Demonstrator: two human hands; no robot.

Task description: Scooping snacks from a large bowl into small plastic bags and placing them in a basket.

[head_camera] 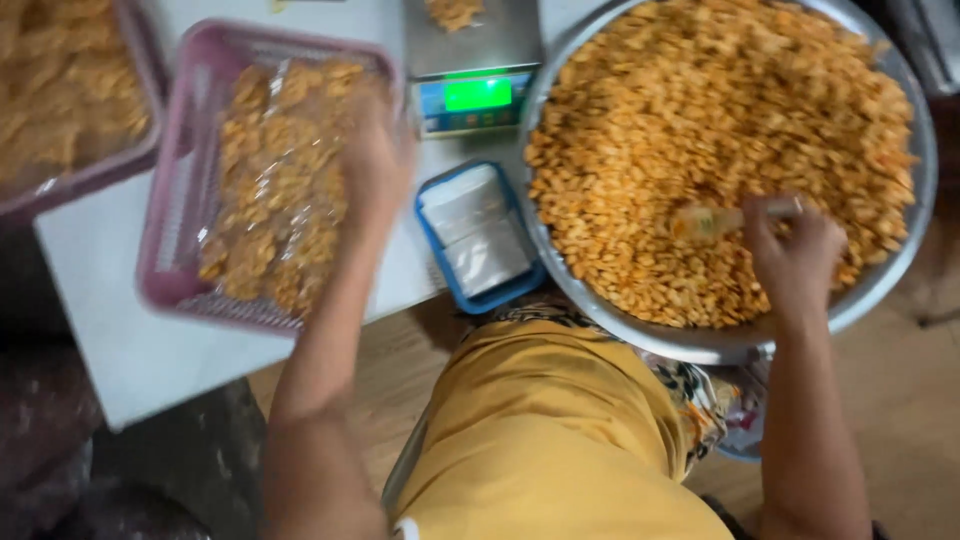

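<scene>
My right hand (795,258) is closed around a small scoop (722,218) whose bowl lies in the orange snack pieces (700,120) filling the big round metal pan (905,255). My left hand (375,165) hovers over the clear filled bags (275,190) in the pink basket (170,200); it is blurred, so I cannot tell whether it grips one. Between basket and pan sit a blue tray (480,240) and a scale (475,65).
</scene>
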